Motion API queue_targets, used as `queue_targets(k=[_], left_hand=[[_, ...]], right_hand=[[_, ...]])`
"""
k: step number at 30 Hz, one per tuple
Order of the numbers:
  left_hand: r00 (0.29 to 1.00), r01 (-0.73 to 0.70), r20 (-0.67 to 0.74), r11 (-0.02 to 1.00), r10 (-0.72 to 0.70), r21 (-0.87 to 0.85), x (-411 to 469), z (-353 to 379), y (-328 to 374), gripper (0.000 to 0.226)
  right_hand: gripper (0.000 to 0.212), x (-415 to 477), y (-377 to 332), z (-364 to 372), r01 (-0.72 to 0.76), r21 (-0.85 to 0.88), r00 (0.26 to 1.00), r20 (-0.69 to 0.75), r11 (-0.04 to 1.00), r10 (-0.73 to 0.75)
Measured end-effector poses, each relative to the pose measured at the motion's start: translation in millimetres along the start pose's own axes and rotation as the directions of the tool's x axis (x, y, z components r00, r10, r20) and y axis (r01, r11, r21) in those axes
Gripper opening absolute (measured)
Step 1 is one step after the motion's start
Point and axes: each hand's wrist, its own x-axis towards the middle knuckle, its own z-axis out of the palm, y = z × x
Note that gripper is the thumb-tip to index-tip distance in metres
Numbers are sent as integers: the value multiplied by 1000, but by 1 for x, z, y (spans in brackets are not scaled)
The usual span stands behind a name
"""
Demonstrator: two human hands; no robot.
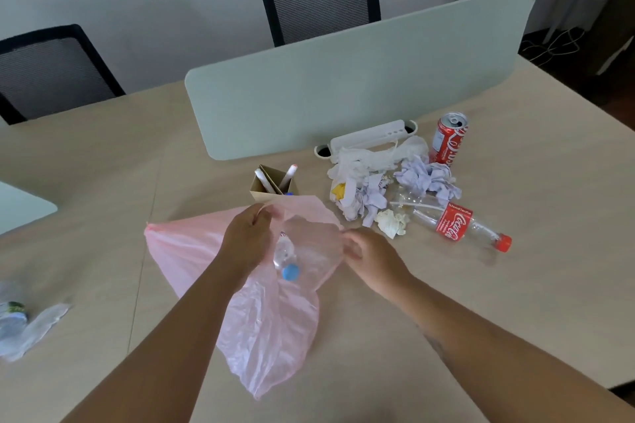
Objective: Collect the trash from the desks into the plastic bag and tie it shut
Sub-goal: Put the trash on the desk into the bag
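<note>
An office room with a pale wall holds a broad wood-tone worktop point(515, 302), split down the middle by a pale green divider screen point(343, 79), with two black mesh chairs point(321, 0) pushed in on the far side.

The pink plastic bag point(268, 330) lies on the worktop straight in front of the person, its closed end trailing toward them and its mouth turned up toward the heap of rubbish. The left grip point(247, 237) pinches the far edge of the rim between thumb and curled fingers, and the right grip point(371, 257) pinches the rim on the other side. Drawn apart like this, they seem to be spreading the mouth so more can go in. A clear water bottle with a blue cap point(285, 256) already sits inside, seen through the film.

Just to the right of the mouth lies the trash heap: white wrappers and tissue point(364, 161) against a white power strip point(371, 134), balls of crumpled paper point(426, 180), an empty Coca-Cola bottle point(457, 225) on its side, a red Coca-Cola can point(448, 139) standing upright behind, and a small wad of tissue point(391, 223) nearest the bag. A cardboard pen holder point(271, 187) just beyond the rim looks like something to leave. More clear plastic litter point(31, 326) waits at the far left edge, so collecting appears barely begun.
</note>
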Motion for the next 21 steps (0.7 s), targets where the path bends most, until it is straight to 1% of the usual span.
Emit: queue_targets(k=[1, 2, 3, 4, 6, 7, 9, 11, 12, 14, 15, 17, 18, 20, 21], left_hand=[[1000, 0, -2, 1000, 0, -3, 2, 2, -1, 28], [1000, 1, -2, 1000, -1, -7, 3, 5, -2, 27], [1000, 4, -1, 1000, -4, -11, 4, 7, -2, 26], [1000, 7, 2, 1000, -7, -9, 5, 8, -2, 25], [1000, 10, 4, 1000, -10, 3, 8, 9, -2, 23], [1000, 7, 5, 1000, -7, 7, 10, 9, -2, 24], [1000, 0, 3, 1000, 0, 20, 14, 8, -4, 27], [1000, -6, -13, 999, 7, 46, 18, 5, -4, 29], [1000, -7, -23, 998, 9, 61, 19, 3, -4, 30], [999, -11, -42, 997, 15, 81, 22, 0, -2, 30], [998, -22, -50, 996, 26, 88, 23, -1, -1, 30], [996, -51, -65, 993, 58, 102, 24, -4, 1, 30], [995, -63, -71, 992, 70, 105, 24, -5, 2, 30], [993, -76, -79, 992, 84, 97, 23, -8, 4, 29], [993, -81, -79, 993, 88, 86, 22, -8, 5, 29]], right_hand=[[32, 3, 18, -17, 9, -124, 988, -150, 992, -28], [32, 6, 37, -35, -29, -268, 959, -279, 963, -49], [39, 8, 54, -53, -118, -389, 932, -360, 914, -33], [51, 8, 73, -68, -237, -465, 920, -390, 853, 44], [76, 1, 104, -90, -420, -531, 897, -369, 736, 245], [82, -5, 117, -95, -464, -536, 882, -354, 705, 312], [84, -19, 134, -100, -484, -512, 873, -342, 710, 348], [85, -34, 132, -95, -442, -473, 891, -335, 762, 308], [87, -41, 125, -88, -392, -434, 908, -324, 811, 266], [91, -55, 99, -69, -265, -309, 950, -247, 913, 192], [91, -59, 82, -59, -188, -271, 972, -192, 944, 138], [89, -60, 49, -37, -49, -265, 997, -78, 963, 30], [88, -56, 34, -26, -6, -260, 1000, -29, 966, -1], [85, -43, 6, -5, 31, -219, 999, 22, 975, -27], [84, -35, -7, 5, 20, -179, 999, 31, 984, -15]])
